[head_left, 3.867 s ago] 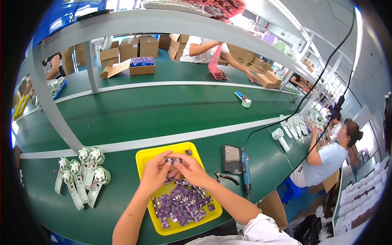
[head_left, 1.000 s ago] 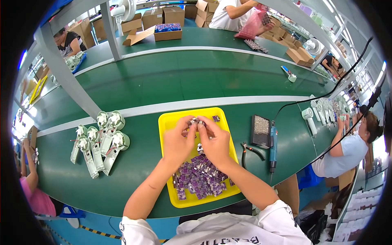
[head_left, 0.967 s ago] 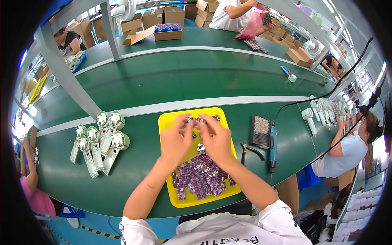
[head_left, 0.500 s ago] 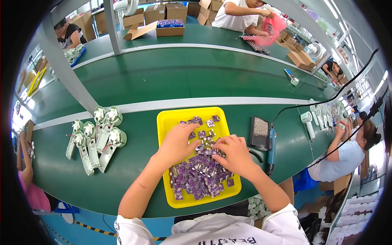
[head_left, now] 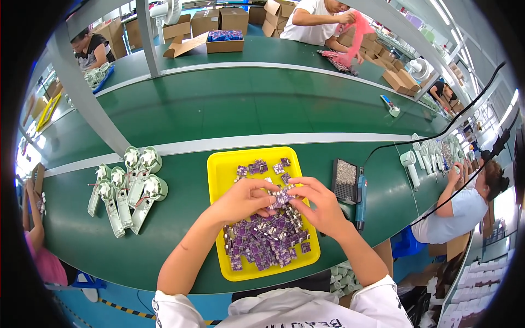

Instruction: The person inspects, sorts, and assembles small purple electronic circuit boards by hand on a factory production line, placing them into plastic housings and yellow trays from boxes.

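A yellow tray [head_left: 221, 170] lies in front of me, with a heap of small purple circuit boards [head_left: 261, 240] filling its near half. My left hand [head_left: 244, 200] and my right hand [head_left: 318, 206] meet above the middle of the tray. Between their fingertips is a small cluster of circuit boards [head_left: 281, 197], pinched from both sides. How many boards are in it, I cannot tell. A few loose boards [head_left: 257, 167] lie apart at the tray's far end, beyond my fingers.
Left of the tray lie several pale green device housings [head_left: 131, 188] with wires. To the right are a black box of small metal parts [head_left: 345, 180] and a blue electric screwdriver [head_left: 361, 199]. Across the bench, a person handles a pink plastic bag [head_left: 358, 35]; another person sits at right.
My left hand has come nearer from the tray's far part, and both hands have closed in on a cluster of boards. The co-worker's pink bag has shifted.
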Demonstrator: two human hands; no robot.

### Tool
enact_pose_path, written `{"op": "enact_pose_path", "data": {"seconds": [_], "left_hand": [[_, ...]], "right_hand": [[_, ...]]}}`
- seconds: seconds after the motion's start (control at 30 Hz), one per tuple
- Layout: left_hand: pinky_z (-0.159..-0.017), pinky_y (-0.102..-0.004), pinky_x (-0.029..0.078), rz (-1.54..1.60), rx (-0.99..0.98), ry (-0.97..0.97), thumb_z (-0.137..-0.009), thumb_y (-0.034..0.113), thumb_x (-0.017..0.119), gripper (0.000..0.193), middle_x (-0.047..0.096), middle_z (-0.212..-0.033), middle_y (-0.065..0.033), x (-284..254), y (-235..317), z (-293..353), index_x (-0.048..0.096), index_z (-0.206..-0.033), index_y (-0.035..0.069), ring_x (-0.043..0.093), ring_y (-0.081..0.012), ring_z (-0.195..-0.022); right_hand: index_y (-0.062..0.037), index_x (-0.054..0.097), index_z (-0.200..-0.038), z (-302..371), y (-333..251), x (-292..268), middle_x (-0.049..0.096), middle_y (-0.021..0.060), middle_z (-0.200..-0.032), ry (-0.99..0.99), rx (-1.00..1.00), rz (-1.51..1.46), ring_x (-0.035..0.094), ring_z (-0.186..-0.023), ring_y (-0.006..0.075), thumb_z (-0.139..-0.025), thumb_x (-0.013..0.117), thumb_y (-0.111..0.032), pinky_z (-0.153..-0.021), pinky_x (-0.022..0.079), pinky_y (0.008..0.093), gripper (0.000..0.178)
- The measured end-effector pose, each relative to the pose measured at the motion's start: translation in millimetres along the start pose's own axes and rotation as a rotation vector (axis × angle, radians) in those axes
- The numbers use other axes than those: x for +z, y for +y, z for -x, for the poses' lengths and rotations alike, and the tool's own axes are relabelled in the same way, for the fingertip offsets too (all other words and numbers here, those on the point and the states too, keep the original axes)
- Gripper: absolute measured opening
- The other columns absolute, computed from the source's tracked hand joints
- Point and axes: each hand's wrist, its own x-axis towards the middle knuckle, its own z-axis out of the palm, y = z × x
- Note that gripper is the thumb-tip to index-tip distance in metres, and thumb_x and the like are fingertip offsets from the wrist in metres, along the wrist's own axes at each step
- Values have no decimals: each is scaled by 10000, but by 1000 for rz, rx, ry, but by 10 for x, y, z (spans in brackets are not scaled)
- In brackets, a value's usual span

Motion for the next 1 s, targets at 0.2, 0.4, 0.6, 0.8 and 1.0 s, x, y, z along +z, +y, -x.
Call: {"op": "enact_pose_path", "data": {"seconds": [0.2,0.4,0.6,0.8,1.0], "left_hand": [[-756,-260,585,191,15,152,-932,22,651,238,712,-964,-127,12,-150,-97,613,-1147,-71,705,-160,-833],[-781,-268,589,136,118,205,-923,-7,646,223,715,-960,-118,122,-142,-79,626,-1142,-47,708,-154,-853],[-717,-262,572,89,244,312,-945,-12,600,225,715,-970,-96,169,-180,-114,631,-1167,-24,707,-153,-930],[-834,-259,560,-38,281,441,-959,-21,562,232,707,-1024,-95,212,-90,-91,641,-1176,-33,702,-146,-946],[-761,-259,557,-118,293,540,-948,-25,566,228,723,-939,-111,119,-53,-62,643,-1163,-27,719,-148,-906]], "right_hand": [[-15,561,-1188,14,21,132,665,134,-1087,-15,414,-429,692,-963,169,-919,641,28,-819,571,306,284],[0,495,-1343,-118,131,179,670,117,-1025,-120,507,-729,700,-896,165,-1002,568,-87,-777,571,286,359],[-13,562,-1315,-138,145,269,699,100,-1014,-46,505,-667,701,-851,154,-1006,566,-118,-740,569,273,327],[-24,657,-1224,-181,-3,527,744,77,-883,201,325,-66,699,-703,132,-960,616,-84,-632,551,262,275],[-55,573,-1357,-269,55,517,741,165,-983,229,346,-137,709,-760,143,-913,632,-44,-664,546,257,447]]}}
